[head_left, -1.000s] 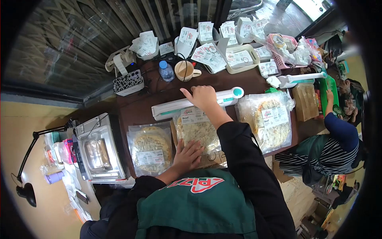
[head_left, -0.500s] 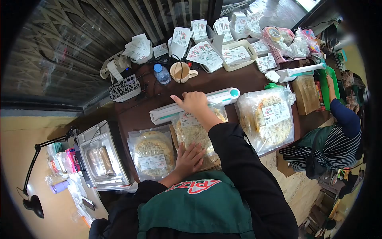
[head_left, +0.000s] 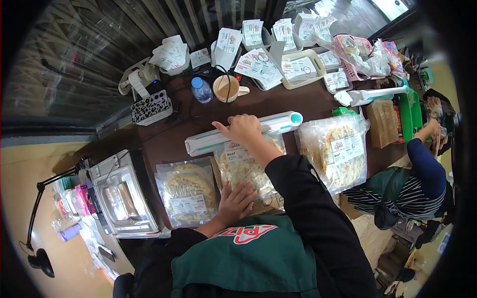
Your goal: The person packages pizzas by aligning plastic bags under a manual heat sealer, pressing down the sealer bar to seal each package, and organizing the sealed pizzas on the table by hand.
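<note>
My left hand (head_left: 237, 202) lies flat, fingers spread, on the lower part of a clear bag of pizza labelled Beef (head_left: 243, 171). The bag's top end reaches a long white and teal heat sealer (head_left: 278, 120). My right hand (head_left: 243, 130) is closed over the sealer's arm, thumb pointing out to the left; the undersides of its fingers are hidden. Another bagged pizza (head_left: 188, 191) lies on the left with its label upside down. On the right, past my right forearm, is a larger pizza bag (head_left: 343, 159), also labelled Beef.
Behind the sealer stand a bottle (head_left: 201, 91), a mug (head_left: 226, 89) and several label containers (head_left: 303, 69). A metal machine (head_left: 121, 196) is at the left. At right are a second sealer (head_left: 377, 94), a green tray (head_left: 410, 114) and a co-worker (head_left: 412, 184).
The co-worker's hand has moved away from the green tray, to the plastic-wrapped things at its right. My hands keep their places on the bag and sealer; the view has shifted slightly.
</note>
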The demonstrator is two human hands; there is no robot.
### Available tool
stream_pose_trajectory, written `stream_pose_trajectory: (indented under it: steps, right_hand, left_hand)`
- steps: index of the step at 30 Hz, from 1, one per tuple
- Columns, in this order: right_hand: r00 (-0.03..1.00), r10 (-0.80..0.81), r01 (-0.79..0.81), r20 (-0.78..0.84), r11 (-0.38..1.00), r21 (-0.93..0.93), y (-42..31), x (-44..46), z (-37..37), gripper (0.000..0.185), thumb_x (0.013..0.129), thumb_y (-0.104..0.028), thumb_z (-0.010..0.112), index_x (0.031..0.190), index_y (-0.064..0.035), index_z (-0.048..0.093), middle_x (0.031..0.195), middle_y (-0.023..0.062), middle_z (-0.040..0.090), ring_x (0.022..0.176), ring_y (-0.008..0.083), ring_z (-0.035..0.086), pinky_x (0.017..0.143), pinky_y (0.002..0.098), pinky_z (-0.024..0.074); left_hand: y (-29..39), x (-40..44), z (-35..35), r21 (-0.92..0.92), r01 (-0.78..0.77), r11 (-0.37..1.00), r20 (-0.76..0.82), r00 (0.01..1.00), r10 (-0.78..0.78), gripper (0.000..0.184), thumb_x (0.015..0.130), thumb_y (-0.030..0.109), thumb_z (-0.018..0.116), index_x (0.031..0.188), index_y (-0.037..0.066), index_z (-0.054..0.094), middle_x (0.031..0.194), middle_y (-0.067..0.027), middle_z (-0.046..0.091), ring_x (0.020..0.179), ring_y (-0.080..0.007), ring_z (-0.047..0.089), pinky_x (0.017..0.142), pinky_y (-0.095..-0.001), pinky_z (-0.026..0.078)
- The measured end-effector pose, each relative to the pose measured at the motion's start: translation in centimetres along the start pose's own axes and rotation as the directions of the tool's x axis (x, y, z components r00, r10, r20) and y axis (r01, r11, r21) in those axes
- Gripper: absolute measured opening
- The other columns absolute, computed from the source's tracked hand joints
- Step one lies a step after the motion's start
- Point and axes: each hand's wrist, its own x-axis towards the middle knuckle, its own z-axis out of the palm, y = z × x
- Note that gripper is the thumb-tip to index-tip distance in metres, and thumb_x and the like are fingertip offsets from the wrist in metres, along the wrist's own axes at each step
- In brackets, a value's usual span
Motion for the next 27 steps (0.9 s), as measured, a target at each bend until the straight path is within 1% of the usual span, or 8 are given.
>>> stream_pose_trajectory:
  steps: [7, 10, 13, 17, 20, 22, 24, 27]
  right_hand:
    - [0.991, -0.033, 0.035, -0.126, 0.999, 0.019, -0.1, -0.5, 0.4, 0.073, 0.09, -0.07, 0.035, 0.08, -0.0079, 0.073, 0.073, 0.0105, 0.07, 0.07, 0.0292, 0.07, 0.063, 0.0393, 0.0538]
    - [0.992, -0.083, 0.09, -0.098, 0.994, 0.069, 0.0, -1.3, 0.2, 0.06, 0.09, -0.061, 0.046, 0.092, -0.0068, 0.072, 0.091, 0.0136, 0.071, 0.091, 0.0297, 0.068, 0.081, 0.0407, 0.0527]
    - [0.692, -0.429, 0.428, -0.581, 0.891, -0.148, 1.1, -3.1, 2.1, 0.047, 0.086, -0.045, 0.06, 0.109, -0.0052, 0.065, 0.119, 0.0182, 0.062, 0.119, 0.0329, 0.055, 0.102, 0.0456, 0.0409]
    - [0.668, -0.487, 0.552, -0.562, 0.832, -0.066, 1.3, -10.4, 2.0, 0.055, 0.081, -0.026, 0.068, 0.128, -0.0029, 0.051, 0.139, 0.0192, 0.045, 0.134, 0.0378, 0.039, 0.112, 0.0531, 0.0271]
    - [0.821, -0.293, 0.369, -0.489, 0.927, 0.063, 4.0, -16.3, 3.9, 0.06, 0.08, -0.024, 0.068, 0.131, -0.0016, 0.047, 0.14, 0.0201, 0.043, 0.131, 0.0382, 0.04, 0.111, 0.0541, 0.0275]
    - [0.84, -0.043, 0.177, -0.541, 0.964, 0.199, 6.4, -19.5, 5.1, 0.061, 0.079, -0.021, 0.068, 0.132, 0.0005, 0.045, 0.134, 0.0216, 0.049, 0.126, 0.0397, 0.045, 0.109, 0.0517, 0.0295]
    - [0.856, 0.252, 0.015, -0.451, 0.86, 0.51, 8.9, -21.9, 7.1, 0.059, 0.082, -0.022, 0.068, 0.131, 0.0024, 0.045, 0.122, 0.0226, 0.056, 0.114, 0.0396, 0.053, 0.102, 0.0468, 0.0381]
    - [0.851, 0.469, -0.037, -0.235, 0.5, 0.865, 12.6, -23.6, 12.9, 0.055, 0.084, -0.026, 0.069, 0.124, 0.0042, 0.047, 0.113, 0.0229, 0.059, 0.104, 0.0385, 0.057, 0.093, 0.0418, 0.0453]
  left_hand:
    - [0.1, -0.2, 0.0, 0.017, -0.005, 1.0, -0.013, 1.0, 0.005, 0.04, 0.084, 0.027, 0.063, 0.123, 0.021, 0.061, 0.136, -0.0044, 0.052, 0.13, -0.0265, 0.045, 0.111, -0.0629, 0.021]
    - [0.2, -0.3, 0.1, 0.025, -0.011, 1.0, -0.025, 1.0, 0.012, 0.039, 0.084, 0.027, 0.062, 0.123, 0.021, 0.061, 0.137, -0.0045, 0.052, 0.13, -0.0266, 0.045, 0.112, -0.0632, 0.02]
    - [0.3, -0.5, 0.2, 0.034, -0.019, 0.999, -0.021, 1.0, 0.02, 0.04, 0.085, 0.027, 0.063, 0.125, 0.021, 0.06, 0.138, -0.0048, 0.051, 0.131, -0.027, 0.044, 0.112, -0.0631, 0.019]
    - [0.6, -0.4, -0.4, 0.046, -0.035, 0.998, -0.007, 0.999, 0.035, 0.044, 0.085, 0.026, 0.064, 0.128, 0.018, 0.058, 0.139, -0.0069, 0.049, 0.132, -0.028, 0.042, 0.112, -0.0625, 0.017]
    - [0.3, -0.7, -0.3, -0.032, -0.014, 0.999, -0.017, 1.0, 0.014, 0.047, 0.085, 0.026, 0.064, 0.13, 0.013, 0.055, 0.14, -0.0102, 0.048, 0.133, -0.0299, 0.041, 0.113, -0.0601, 0.018]
    - [-0.7, -1.3, -0.1, -0.162, 0.043, 0.986, -0.017, 0.999, -0.046, 0.05, 0.085, 0.026, 0.064, 0.131, 0.01, 0.054, 0.14, -0.0131, 0.047, 0.133, -0.032, 0.04, 0.113, -0.0582, 0.018]
    - [-1.0, -2.3, -1.5, -0.136, 0.158, 0.978, -0.11, 0.979, -0.174, 0.051, 0.086, 0.028, 0.063, 0.132, 0.008, 0.051, 0.14, -0.0144, 0.047, 0.134, -0.0329, 0.04, 0.113, -0.0578, 0.019]
    - [-4.0, -6.0, -1.7, -0.048, 0.423, 0.905, -0.213, 0.881, -0.423, 0.053, 0.086, 0.028, 0.062, 0.133, 0.006, 0.049, 0.14, -0.0158, 0.046, 0.133, -0.0351, 0.039, 0.112, -0.0564, 0.021]
